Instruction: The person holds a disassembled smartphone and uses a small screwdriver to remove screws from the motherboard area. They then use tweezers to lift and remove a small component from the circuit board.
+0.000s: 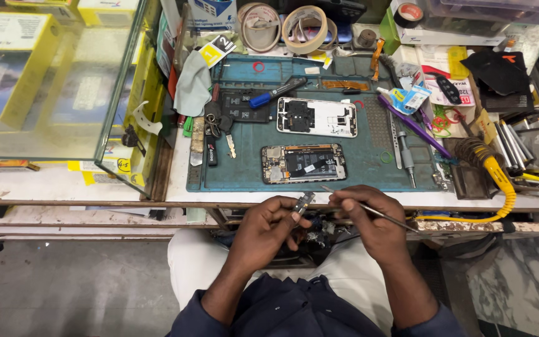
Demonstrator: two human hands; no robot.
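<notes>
The left hand (264,226) is pinching a tiny phone part (303,201). The right hand (369,219) is gripping thin tweezers (369,209), tip pointing at ten o'clock. At twelve o'clock, an opened phone (303,163) is lying on the blue mat (369,156), its back cover (317,117) off; the part is not yet back in.

We see the small part (303,202) pinched at the left hand (268,226) fingertips, left of the tweezers (363,208) in the right hand (369,221). Beyond the fingers, the opened phone (304,163) lies on the mat (369,156), back cover (317,117) behind it.
</notes>
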